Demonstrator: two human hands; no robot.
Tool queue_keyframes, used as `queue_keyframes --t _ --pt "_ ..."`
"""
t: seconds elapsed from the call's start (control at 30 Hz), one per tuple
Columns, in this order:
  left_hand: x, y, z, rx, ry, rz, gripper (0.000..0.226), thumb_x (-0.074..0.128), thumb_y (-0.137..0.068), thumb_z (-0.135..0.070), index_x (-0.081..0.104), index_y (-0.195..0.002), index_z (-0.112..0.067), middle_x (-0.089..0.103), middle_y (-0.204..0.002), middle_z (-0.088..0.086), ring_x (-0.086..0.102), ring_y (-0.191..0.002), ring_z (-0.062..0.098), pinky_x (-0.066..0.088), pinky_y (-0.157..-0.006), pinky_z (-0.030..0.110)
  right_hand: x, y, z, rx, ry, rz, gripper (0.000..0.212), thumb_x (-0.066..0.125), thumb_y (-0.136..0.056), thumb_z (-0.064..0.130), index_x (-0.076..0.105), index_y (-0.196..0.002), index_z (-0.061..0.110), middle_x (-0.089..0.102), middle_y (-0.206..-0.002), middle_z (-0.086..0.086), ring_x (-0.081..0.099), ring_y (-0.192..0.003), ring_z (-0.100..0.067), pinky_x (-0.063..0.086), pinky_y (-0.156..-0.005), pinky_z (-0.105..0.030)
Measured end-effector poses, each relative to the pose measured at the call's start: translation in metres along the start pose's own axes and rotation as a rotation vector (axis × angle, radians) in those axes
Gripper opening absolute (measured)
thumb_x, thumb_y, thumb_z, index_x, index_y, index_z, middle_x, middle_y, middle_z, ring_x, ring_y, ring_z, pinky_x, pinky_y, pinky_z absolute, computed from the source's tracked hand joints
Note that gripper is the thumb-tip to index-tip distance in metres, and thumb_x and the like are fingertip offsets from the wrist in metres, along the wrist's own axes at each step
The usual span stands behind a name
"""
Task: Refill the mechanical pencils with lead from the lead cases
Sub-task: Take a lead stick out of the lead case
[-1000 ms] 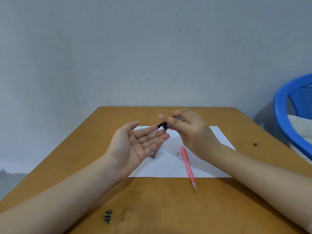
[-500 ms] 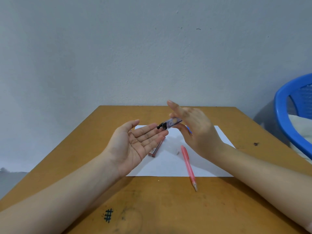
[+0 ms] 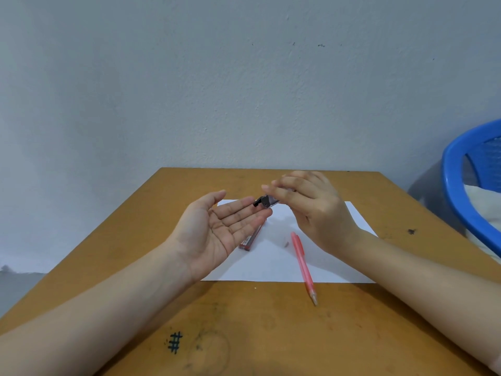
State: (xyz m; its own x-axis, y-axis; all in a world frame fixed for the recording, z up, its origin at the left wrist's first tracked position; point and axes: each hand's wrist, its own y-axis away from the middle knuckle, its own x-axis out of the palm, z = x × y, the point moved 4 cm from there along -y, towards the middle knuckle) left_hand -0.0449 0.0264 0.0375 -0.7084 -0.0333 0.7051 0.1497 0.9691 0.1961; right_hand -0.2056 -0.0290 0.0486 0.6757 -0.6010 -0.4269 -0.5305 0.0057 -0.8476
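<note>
- Left hand lay spread, palm up, centre frame.
- Right hand pinched a case, its dark end over the left fingertips.
- Red case lay on the paper; the pencil crossed the paper's lower edge onto the worktop.

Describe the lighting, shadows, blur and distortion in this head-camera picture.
Head view: soft, even light, no glare on the table; head view: faint diffuse shadows on the paper beneath the left hand and right hand; head view: the right hand and its dark-capped lead case look smeared, the pink pencil sharper; head view: the wide lens stretches the forearms near the corners.
</note>
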Motion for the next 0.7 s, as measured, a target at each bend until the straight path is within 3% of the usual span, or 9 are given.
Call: queue_keyframes --t 0.17,0.3,0.43,0.6,0.7 --pt "-0.0005 -0.0005 0.0007 0.003 0.005 -0.005 0.044 0.042 -0.097 -0.022 0.056 -0.112 0.017 0.064 -0.108 0.033 0.067 -0.095 0.043 0.055 -0.078 0.048 -0.0029 -0.0045 0.0039 0.023 -0.002 -0.059 0.052 0.063 -0.086 -0.007 0.048 -0.131 0.014 0.069 -0.09 -0.002 0.063 -0.086 -0.022 0.049 -0.071 -0.04" --pt "-0.0009 -0.001 0.0008 0.003 -0.006 0.0 0.044 0.041 -0.098 -0.022 0.056 -0.113 0.016 0.064 -0.11 0.032 0.066 -0.098 0.043 0.054 -0.081 0.048 -0.0036 -0.0018 0.0023 -0.012 0.009 -0.059 0.034 0.059 -0.088 -0.007 0.067 -0.116 0.011 0.068 -0.091 -0.006 0.062 -0.084 -0.024 0.049 -0.068 -0.041" --pt "-0.0008 -0.0006 0.0008 0.002 0.002 -0.002 0.043 0.041 -0.098 -0.022 0.056 -0.113 0.016 0.063 -0.11 0.033 0.066 -0.098 0.043 0.054 -0.08 0.048 -0.0015 -0.0032 0.0033 0.033 -0.015 -0.042 0.046 0.063 -0.087 -0.003 0.051 -0.13 0.01 0.068 -0.089 -0.003 0.064 -0.083 -0.024 0.049 -0.068 -0.041" --pt "-0.0019 -0.0004 0.0001 0.0 -0.005 -0.001 0.044 0.041 -0.098 -0.023 0.056 -0.114 0.016 0.063 -0.111 0.032 0.065 -0.1 0.043 0.053 -0.083 0.049 -0.0026 -0.0021 0.0014 0.01 0.01 -0.038 0.033 0.062 -0.086 -0.006 0.069 -0.113 0.012 0.068 -0.091 -0.006 0.064 -0.083 -0.024 0.049 -0.068 -0.039" --pt "-0.0003 -0.0001 0.0002 0.002 -0.002 0.002 0.044 0.041 -0.098 -0.023 0.056 -0.113 0.016 0.063 -0.11 0.032 0.065 -0.099 0.043 0.053 -0.082 0.048 -0.0022 -0.0035 0.0039 0.03 -0.015 -0.036 0.044 0.062 -0.089 -0.001 0.053 -0.129 0.013 0.068 -0.089 -0.004 0.063 -0.082 -0.023 0.05 -0.069 -0.039"
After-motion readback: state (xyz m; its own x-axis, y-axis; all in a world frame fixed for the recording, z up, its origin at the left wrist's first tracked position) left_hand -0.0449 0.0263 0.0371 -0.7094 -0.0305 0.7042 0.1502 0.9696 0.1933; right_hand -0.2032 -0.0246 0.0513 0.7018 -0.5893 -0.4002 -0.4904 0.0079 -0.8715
